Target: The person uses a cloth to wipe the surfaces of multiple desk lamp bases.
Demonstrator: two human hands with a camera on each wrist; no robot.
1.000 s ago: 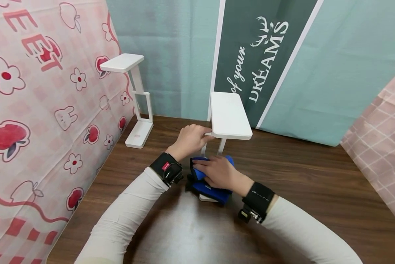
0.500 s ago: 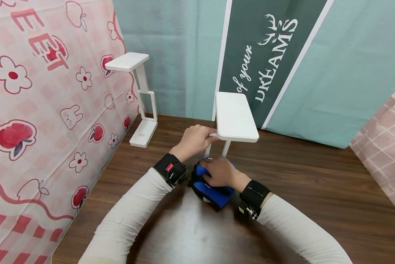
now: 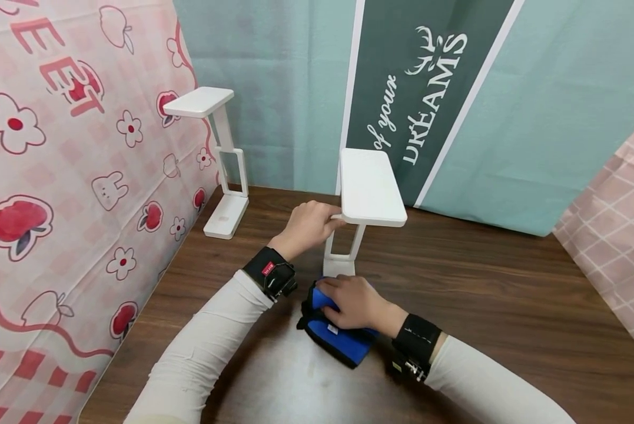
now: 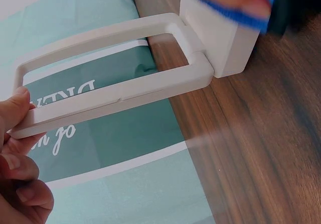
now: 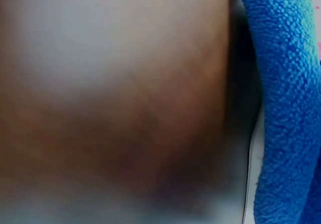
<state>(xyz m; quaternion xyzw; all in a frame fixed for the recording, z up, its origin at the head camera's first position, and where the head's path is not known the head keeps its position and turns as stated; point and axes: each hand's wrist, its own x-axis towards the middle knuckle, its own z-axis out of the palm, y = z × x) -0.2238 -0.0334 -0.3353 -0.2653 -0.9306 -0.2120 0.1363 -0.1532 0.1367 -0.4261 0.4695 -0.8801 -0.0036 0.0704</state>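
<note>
A white folding phone stand [image 3: 372, 185] stands in the middle of the table with its flat plate tilted on top. My left hand [image 3: 308, 227] pinches the upper end of its arm between thumb and fingers. In the left wrist view, that arm is an open rectangular frame [image 4: 150, 86] joined to a thick base [image 4: 213, 38]. My right hand [image 3: 356, 300] grips a blue cloth [image 3: 343, 344] with black edging over the front of the base, most of which it hides. The cloth's fuzzy pile [image 5: 286, 93] fills the right side of the right wrist view.
A second white stand [image 3: 225, 217] is at the back left, by the pink patterned curtain [image 3: 152, 147]. A teal curtain [image 3: 258, 118] hangs along the back of the dark wooden table [image 3: 486, 294]. A pink checked cloth [image 3: 618, 224] hangs at the right.
My right hand has drawn the blue cloth toward me along the base, uncovering the base's rear end. My left hand keeps its pinch on the stand.
</note>
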